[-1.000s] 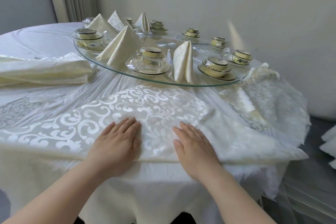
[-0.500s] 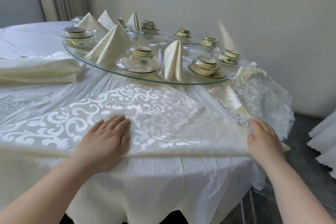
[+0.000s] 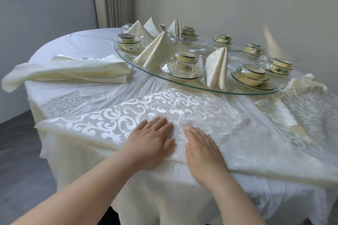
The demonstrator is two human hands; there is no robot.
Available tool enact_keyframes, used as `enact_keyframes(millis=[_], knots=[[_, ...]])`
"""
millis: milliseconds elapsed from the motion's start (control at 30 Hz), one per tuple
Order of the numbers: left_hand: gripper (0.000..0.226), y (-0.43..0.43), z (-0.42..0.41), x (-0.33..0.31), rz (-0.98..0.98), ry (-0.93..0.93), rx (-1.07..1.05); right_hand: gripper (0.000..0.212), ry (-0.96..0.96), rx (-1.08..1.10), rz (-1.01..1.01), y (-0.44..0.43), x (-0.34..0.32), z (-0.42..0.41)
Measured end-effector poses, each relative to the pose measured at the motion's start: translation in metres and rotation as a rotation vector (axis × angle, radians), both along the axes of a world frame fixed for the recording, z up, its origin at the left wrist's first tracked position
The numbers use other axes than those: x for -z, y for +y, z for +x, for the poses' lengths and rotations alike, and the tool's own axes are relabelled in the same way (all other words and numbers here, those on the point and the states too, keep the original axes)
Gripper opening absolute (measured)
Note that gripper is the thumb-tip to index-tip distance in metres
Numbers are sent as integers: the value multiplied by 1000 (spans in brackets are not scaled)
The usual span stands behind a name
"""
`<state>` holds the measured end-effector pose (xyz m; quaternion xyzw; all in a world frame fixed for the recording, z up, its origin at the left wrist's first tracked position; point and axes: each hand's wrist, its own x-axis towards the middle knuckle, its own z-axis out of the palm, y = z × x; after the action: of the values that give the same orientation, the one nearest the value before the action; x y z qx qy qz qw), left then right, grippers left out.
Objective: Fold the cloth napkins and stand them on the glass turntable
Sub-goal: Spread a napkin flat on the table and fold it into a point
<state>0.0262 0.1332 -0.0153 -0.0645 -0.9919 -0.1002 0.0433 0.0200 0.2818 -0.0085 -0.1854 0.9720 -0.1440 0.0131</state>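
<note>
A cream napkin with a white scroll pattern [image 3: 113, 120] lies folded flat along the table's near edge. My left hand [image 3: 151, 140] and my right hand [image 3: 203, 144] press on it side by side, fingers straight. Beyond it sits the round glass turntable [image 3: 243, 91]. Several folded napkins stand on the glass, among them a cone-shaped one [image 3: 216, 68] near the front and a pyramid-shaped one [image 3: 157, 49] to its left.
Yellow cups on saucers [image 3: 251, 76] ring the turntable. A stack of folded cream cloths [image 3: 73, 71] lies on the table at the left. Another patterned cloth [image 3: 296, 111] is spread at the right. The white tablecloth [image 3: 87, 42] hangs over the edge.
My right hand has come back from the napkin's right end to the middle, beside my left hand. The view has shifted to the left.
</note>
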Motion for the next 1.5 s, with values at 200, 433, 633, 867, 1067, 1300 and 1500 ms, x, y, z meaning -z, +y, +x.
enact_keyframes(millis=[200, 433, 633, 867, 1067, 1300, 1500], knots=[[67, -79, 1, 0, -24, 14, -218, 47, 27, 9, 5, 0, 2, 1], [42, -153, 5, 4, 118, 96, -469, 47, 41, 13, -17, -2, 2, -1], [67, -158, 54, 15, 234, 520, -161, 44, 85, 50, -266, 4, 3, 3], [31, -171, 64, 25, -137, 507, 87, 21, 124, -49, -503, 9, 8, 7], [64, -180, 74, 8, -171, 529, 36, 26, 460, -327, -258, 29, 16, 16], [51, -192, 74, -5, -276, 661, -95, 31, 544, -291, -142, 28, 12, 15], [40, -200, 89, -20, -95, 646, -259, 56, 636, -354, -250, 35, 15, 33]])
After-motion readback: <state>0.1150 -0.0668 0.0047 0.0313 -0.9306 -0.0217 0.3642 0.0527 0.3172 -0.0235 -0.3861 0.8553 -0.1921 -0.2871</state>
